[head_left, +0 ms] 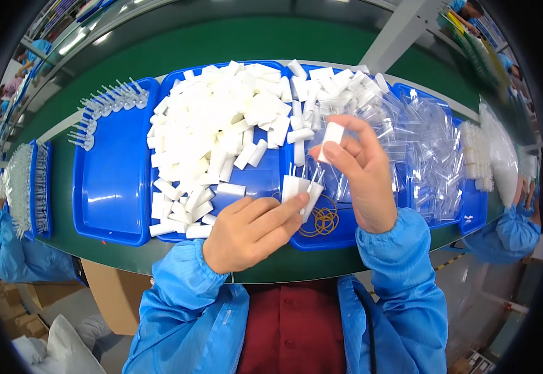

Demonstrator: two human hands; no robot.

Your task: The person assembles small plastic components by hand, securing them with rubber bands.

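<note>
My right hand [365, 171] is raised over the right-hand tray, pinching a small white block [332, 138] between thumb and fingertips. Lower and to the left, my left hand [252, 232] has its fingers closed on white pieces with thin prongs [294, 187] that point away from me. A second pronged piece [312, 198] leans against the first at the fingertips. My left thumb is mostly hidden. Just beyond that hand, loose white blocks [218, 112] are heaped in a blue tray [262, 174]. Tan rubber bands [322, 221] lie in the tray beneath my right hand.
At the left, a blue tray [112, 199] has clear stemmed parts [106, 103] along its far edge. Clear plastic sleeves [433, 156] fill trays at the right, near stacked white parts [476, 156]. A green belt [234, 40] runs behind. Co-workers in blue [25, 249] sit at both sides.
</note>
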